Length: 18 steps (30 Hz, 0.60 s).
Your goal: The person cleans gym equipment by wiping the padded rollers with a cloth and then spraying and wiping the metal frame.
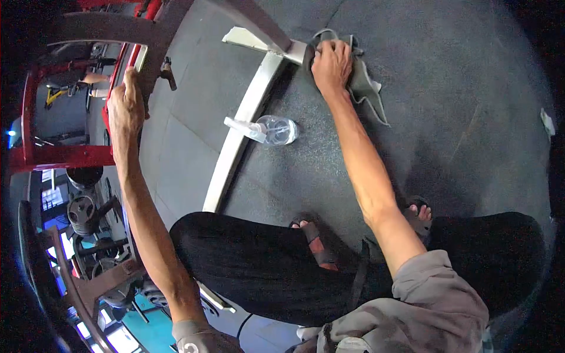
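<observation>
My right hand (332,67) is closed on a grey cloth (368,85), bunched under the fingers, with loose folds spreading to the right over the floor. It is beside the end of a white metal base bar (242,126) of a gym machine. My left hand (126,109) is raised at the left, its fingers wrapped round a part of the machine's frame (154,65); the far side of that grip is hidden. Between my arms, a clear spray bottle (278,130) with a white trigger head lies against the base bar.
Dark rubber mats (447,117) cover the floor. A grey upright (253,23) rises from the base bar. Red machine frames (65,156) and weight plates (82,212) stand at the left. A small white scrap (547,122) lies far right. My sandalled feet are below.
</observation>
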### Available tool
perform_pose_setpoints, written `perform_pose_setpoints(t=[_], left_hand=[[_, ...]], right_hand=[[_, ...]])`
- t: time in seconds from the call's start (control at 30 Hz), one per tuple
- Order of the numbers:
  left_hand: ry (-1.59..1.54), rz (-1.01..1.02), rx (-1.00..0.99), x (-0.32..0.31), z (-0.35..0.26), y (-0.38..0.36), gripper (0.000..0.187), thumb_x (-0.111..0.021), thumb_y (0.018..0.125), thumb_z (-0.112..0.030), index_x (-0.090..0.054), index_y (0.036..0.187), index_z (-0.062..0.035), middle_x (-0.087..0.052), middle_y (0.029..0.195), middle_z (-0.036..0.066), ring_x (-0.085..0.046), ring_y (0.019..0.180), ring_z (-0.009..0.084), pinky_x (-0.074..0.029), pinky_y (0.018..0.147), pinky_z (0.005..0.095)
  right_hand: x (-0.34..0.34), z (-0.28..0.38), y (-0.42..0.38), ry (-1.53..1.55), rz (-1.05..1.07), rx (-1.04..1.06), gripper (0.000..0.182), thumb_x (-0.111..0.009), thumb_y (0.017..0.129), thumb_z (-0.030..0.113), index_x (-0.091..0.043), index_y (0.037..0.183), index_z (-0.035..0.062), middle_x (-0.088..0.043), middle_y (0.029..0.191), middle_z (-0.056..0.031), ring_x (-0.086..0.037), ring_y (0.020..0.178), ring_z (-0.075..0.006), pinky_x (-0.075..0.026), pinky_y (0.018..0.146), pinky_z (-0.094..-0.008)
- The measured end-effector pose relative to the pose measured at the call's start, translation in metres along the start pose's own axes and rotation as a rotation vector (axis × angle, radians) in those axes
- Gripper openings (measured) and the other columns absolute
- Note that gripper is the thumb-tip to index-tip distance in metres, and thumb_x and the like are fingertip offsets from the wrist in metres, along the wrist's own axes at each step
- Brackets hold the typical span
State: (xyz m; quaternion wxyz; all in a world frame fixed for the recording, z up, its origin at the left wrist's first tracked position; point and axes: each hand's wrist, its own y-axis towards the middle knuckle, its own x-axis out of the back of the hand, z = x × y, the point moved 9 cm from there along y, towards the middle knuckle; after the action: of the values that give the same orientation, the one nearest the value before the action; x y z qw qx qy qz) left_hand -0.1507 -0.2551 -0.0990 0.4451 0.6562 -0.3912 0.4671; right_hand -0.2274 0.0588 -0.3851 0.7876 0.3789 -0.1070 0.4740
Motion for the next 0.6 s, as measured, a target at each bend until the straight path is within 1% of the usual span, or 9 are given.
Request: perform_pose_setpoints(t=[0.03,0.07,0.13,0.17,0.27,0.3,0.4,0.53,0.6], left_hand=[[0.07,-0.048,-0.09,0.0,0.007,0.004,0.086,-0.028,0.098,-0.066,-0.062,0.076,0.0101,-0.054,0.053,0.017,-0.063,0.054,0.0281,-0.048,0.057,0.0426],[0.145,-0.103,-0.177,0.0,0.012,0.007,0.086,-0.028,0.097,-0.066,-0.062,0.075,0.0099,-0.054,0.053,0.016,-0.063,0.054,0.0278,-0.048,0.057,0.0425],[0.133,-0.083,-0.116,-0.002,0.016,0.013,0.086,-0.028,0.097,-0.066,-0.062,0.075,0.0099,-0.054,0.053,0.016,-0.062,0.053,0.0272,-0.048,0.057,0.0418],[0.114,-0.079,-0.093,-0.003,0.019,0.014,0.086,-0.028,0.097,-0.066,-0.062,0.075,0.0098,-0.054,0.052,0.015,-0.062,0.052,0.0267,-0.048,0.056,0.0413],[0.003,0.011,0.057,-0.001,0.013,0.005,0.086,-0.028,0.097,-0.067,-0.062,0.074,0.0092,-0.053,0.051,0.014,-0.061,0.051,0.0255,-0.047,0.055,0.0404],[-0.012,-0.015,0.023,0.0,0.007,0.001,0.086,-0.028,0.097,-0.067,-0.062,0.074,0.0086,-0.053,0.051,0.013,-0.06,0.05,0.0243,-0.047,0.053,0.0393],[0.051,-0.033,0.007,-0.004,0.014,0.007,0.086,-0.027,0.097,-0.067,-0.062,0.075,0.0085,-0.052,0.052,0.013,-0.06,0.05,0.0234,-0.047,0.053,0.0389],[0.111,-0.052,-0.054,0.0,0.011,0.006,0.084,-0.028,0.097,-0.066,-0.06,0.078,0.0092,-0.052,0.053,0.013,-0.06,0.051,0.0235,-0.047,0.052,0.0392],[0.087,-0.043,-0.049,-0.003,0.01,0.008,0.083,-0.029,0.098,-0.065,-0.059,0.079,0.0097,-0.053,0.056,0.015,-0.061,0.052,0.0242,-0.048,0.053,0.0396]], right_hand=[[-0.01,0.011,-0.004,-0.039,0.018,0.105,0.01,-0.064,0.081,0.01,-0.067,0.088,0.005,-0.062,0.106,-0.0184,-0.057,0.1,-0.0382,-0.046,0.089,-0.0476],[-0.046,0.009,-0.009,0.068,0.239,0.084,0.011,-0.061,0.082,0.009,-0.066,0.091,0.0047,-0.062,0.108,-0.0186,-0.057,0.103,-0.0369,-0.046,0.091,-0.047],[-0.042,0.048,-0.025,0.105,0.196,0.564,0.012,-0.061,0.082,0.01,-0.067,0.091,0.0051,-0.063,0.111,-0.017,-0.057,0.108,-0.0356,-0.046,0.093,-0.046],[-0.057,0.031,-0.016,0.079,0.331,0.47,0.016,-0.066,0.081,0.014,-0.068,0.095,0.0066,-0.063,0.113,-0.0147,-0.057,0.111,-0.0344,-0.045,0.095,-0.046],[-0.004,0.003,0.003,0.001,0.084,0.1,0.026,-0.07,0.078,0.02,-0.067,0.102,0.0092,-0.063,0.114,-0.013,-0.058,0.109,-0.0353,-0.045,0.094,-0.0473],[-0.005,-0.007,0.0,0.019,0.232,-0.005,0.027,-0.069,0.078,0.019,-0.066,0.104,0.0087,-0.064,0.113,-0.014,-0.058,0.108,-0.0359,-0.046,0.093,-0.0471],[0.035,-0.032,-0.008,-0.19,0.32,-0.113,0.026,-0.071,0.078,0.017,-0.066,0.102,0.0076,-0.064,0.111,-0.0153,-0.06,0.106,-0.0368,-0.048,0.089,-0.0472],[0.106,-0.092,-0.036,-0.25,0.508,-0.503,0.028,-0.066,0.075,0.006,-0.067,0.102,0.0037,-0.063,0.109,-0.0219,-0.06,0.103,-0.0428,-0.05,0.087,-0.0503],[0.112,-0.089,-0.031,-0.172,0.546,-0.485,0.031,-0.065,0.076,0.005,-0.064,0.107,0.0039,-0.063,0.108,-0.0225,-0.06,0.102,-0.0433,-0.05,0.086,-0.0512]])
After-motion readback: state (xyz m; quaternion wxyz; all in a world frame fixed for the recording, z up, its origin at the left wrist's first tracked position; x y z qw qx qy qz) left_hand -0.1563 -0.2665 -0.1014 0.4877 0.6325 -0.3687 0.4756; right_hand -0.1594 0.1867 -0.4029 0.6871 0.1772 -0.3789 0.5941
